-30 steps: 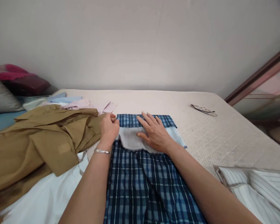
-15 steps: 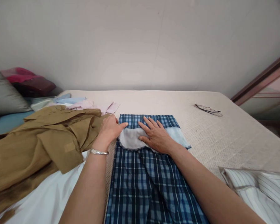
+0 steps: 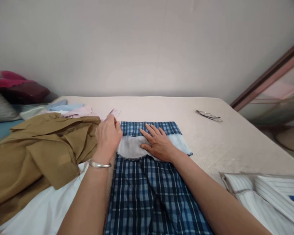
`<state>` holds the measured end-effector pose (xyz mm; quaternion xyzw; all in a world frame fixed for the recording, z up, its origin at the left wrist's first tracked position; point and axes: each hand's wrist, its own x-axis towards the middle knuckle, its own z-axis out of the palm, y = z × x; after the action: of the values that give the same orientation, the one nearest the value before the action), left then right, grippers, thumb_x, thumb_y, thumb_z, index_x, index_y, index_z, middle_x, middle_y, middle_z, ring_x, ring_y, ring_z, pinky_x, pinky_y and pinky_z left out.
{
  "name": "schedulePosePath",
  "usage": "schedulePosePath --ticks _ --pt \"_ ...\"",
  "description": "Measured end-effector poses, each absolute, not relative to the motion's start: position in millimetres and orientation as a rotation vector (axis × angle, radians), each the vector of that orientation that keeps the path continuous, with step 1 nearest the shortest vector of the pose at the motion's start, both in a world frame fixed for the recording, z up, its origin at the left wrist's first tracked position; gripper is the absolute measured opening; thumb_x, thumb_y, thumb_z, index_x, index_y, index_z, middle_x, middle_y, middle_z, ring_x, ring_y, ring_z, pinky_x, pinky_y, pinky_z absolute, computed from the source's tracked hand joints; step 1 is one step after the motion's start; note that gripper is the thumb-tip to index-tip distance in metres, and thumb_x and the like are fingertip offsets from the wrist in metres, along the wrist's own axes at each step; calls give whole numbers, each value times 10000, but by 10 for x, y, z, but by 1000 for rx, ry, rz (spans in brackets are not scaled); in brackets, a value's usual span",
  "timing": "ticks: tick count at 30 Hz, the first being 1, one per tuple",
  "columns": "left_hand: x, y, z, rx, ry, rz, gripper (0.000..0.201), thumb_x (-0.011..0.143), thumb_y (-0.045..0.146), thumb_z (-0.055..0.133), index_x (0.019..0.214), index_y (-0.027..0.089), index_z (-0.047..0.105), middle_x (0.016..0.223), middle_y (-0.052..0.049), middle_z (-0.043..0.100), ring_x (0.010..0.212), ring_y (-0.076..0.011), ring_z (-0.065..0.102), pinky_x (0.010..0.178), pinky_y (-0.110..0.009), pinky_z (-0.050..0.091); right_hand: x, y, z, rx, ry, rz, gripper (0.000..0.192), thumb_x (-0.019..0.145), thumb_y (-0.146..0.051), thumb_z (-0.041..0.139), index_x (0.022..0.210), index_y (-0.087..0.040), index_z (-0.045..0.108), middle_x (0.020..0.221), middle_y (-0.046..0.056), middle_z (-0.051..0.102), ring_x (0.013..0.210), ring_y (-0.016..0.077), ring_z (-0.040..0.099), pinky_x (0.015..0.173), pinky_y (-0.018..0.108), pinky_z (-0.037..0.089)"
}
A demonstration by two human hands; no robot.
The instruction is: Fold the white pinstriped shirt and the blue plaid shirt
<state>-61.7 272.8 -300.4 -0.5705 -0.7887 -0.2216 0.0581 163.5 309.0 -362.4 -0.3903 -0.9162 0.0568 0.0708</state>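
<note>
Plaid shirt woven cloth, matt; bracelet shiny, probably metal.

Bare forearms, no sleeves; slim silver bangle at the left wrist.

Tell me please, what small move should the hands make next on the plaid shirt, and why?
Probably the left hand should smooth the plaid shirt along its far left corner. The right hand lies flat on the pale inner panel and pins the fold, while the left hand sits at that edge, close beside the brown garment.
</note>
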Motion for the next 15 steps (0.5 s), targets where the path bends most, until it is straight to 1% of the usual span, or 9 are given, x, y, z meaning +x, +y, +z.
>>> schedulePosePath --ticks 2,3,5,7,8,9,11,13,15 --pt "-401 2754 -3130 -2005 -2117 -784 413 1047 364 352 1295 160 611 1287 -162 680 1213 -279 627 1036 -444 478 1626 3083 -3569 -1159 -2755 191 700 1032 -596 481 1622 -271 292 1701 123 164 1545 380 173 1204 648 231" --pt "-306 2763 -3232 -2165 -2017 -760 470 1064 385 309 1395 159 554 1422 -165 607 1330 -282 554 1112 -475 428 1635 3090 -3518 -1139 -2755 205 669 1038 -555 491 1611 -259 314 1694 124 195 1539 369 201 1205 625 248" --pt "-176 2766 -3459 -2369 -1965 -593 563 1073 465 277 1531 177 435 1600 -162 434 1490 -317 378 1198 -577 311 1701 3130 -3364 -1168 -2710 235 530 1054 -441 478 1534 -222 430 1621 133 378 1466 327 376 1172 535 345" --pt "-134 2757 -3637 -2417 -2027 -416 635 1065 540 266 1596 201 342 1662 -156 325 1544 -350 266 1213 -655 227 1846 3204 -3172 -1374 -2569 207 384 1060 -369 425 1367 -186 565 1412 143 602 1263 295 582 1047 458 464" --pt "-137 2752 -3688 -2415 -2057 -365 660 1060 564 256 1613 207 310 1676 -153 293 1555 -354 238 1216 -667 206 1945 3251 -3081 -1542 -2468 169 350 1058 -362 405 1280 -173 600 1284 149 670 1146 296 641 967 446 500" --pt "-148 2746 -3714 -2413 -2073 -333 677 1056 581 246 1622 212 288 1685 -149 269 1562 -351 218 1221 -664 196 2056 3301 -3004 -1726 -2362 128 340 1052 -371 401 1216 -162 613 1181 161 700 1058 309 667 896 448 514" --pt "-173 2740 -3709 -2413 -2078 -301 692 1053 595 229 1630 215 272 1695 -143 245 1569 -343 199 1230 -650 190 2280 3404 -2916 -2033 -2211 102 355 1022 -436 458 1157 -146 612 1099 191 704 1006 351 667 825 467 508" --pt "-185 2738 -3675 -2408 -2078 -285 698 1052 599 221 1633 214 263 1698 -138 236 1571 -339 192 1235 -643 184 2462 3495 -2919 -2192 -2171 240 416 960 -531 563 1106 -145 617 1085 200 696 1004 366 655 800 463 499" --pt "-182 2741 -3651 -2403 -2072 -273 696 1052 597 230 1634 217 260 1699 -133 235 1572 -335 192 1239 -636 179 2568 3562 -2983 -2164 -2169 467 417 883 -558 668 1019 -166 624 1053 166 694 963 326 651 765 418 494"
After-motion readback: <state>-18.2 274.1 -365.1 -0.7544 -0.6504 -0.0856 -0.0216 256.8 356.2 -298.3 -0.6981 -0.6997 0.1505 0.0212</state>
